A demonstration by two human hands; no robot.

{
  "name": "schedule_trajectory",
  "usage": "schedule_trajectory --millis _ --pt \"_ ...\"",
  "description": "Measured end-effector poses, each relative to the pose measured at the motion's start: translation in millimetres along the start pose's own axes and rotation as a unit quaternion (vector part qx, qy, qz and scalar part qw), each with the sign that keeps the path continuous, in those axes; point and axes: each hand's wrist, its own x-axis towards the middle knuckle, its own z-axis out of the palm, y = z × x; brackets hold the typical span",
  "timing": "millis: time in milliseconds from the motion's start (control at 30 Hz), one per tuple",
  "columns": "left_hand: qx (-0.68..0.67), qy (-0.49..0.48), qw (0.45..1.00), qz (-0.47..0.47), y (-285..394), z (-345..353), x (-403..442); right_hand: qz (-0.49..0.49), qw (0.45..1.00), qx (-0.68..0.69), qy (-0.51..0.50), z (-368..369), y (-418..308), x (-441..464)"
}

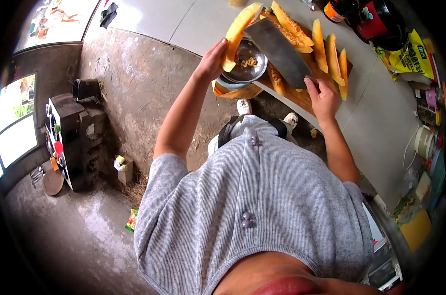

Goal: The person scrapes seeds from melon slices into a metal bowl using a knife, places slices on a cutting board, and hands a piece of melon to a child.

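A long orange melon slice (238,30) is held up in my left hand (214,60), above the rim of a metal bowl (255,74) with pale seedy scraps (249,62) in it. My right hand (323,98) grips a broad cleaver (281,51) at its handle end; the blade points up and left over a wooden cutting board (304,98). The slice and the blade tip are close together; whether they touch I cannot tell. Several melon slices (320,46) lie on and beside the board, some with seeds on them.
The board lies on a light tiled counter (375,113). At the back right stand a dark bottle (337,10), a black and red container (373,24) and a yellow packet (412,59). Below the bowl is an orange-brown container (242,92). A black bucket (87,90) is at the left.
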Motion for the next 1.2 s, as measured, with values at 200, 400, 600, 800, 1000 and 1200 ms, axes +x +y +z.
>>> schedule_trajectory --millis 200,400,600,800,1000,1200 --pt "-0.008 -0.013 1.000 -0.010 1 10 -7 0.104 0.991 0.087 0.007 11 11 -8" --pt "-0.053 -0.061 0.997 -0.018 -3 11 -11 0.109 0.991 0.077 0.019 6 23 -19" --pt "-0.063 0.007 0.998 -0.012 -14 11 -15 0.164 0.982 0.090 0.020 2 29 -35" --pt "-0.028 0.018 0.998 0.049 -20 16 -24 0.221 0.964 0.145 0.017 -4 29 -50" --pt "0.067 0.033 0.991 0.115 -20 11 -21 0.246 0.961 0.126 -0.003 -7 29 -52" --pt "-0.174 0.041 0.982 0.064 -16 4 -20 0.266 0.946 0.184 0.024 -8 35 -57"
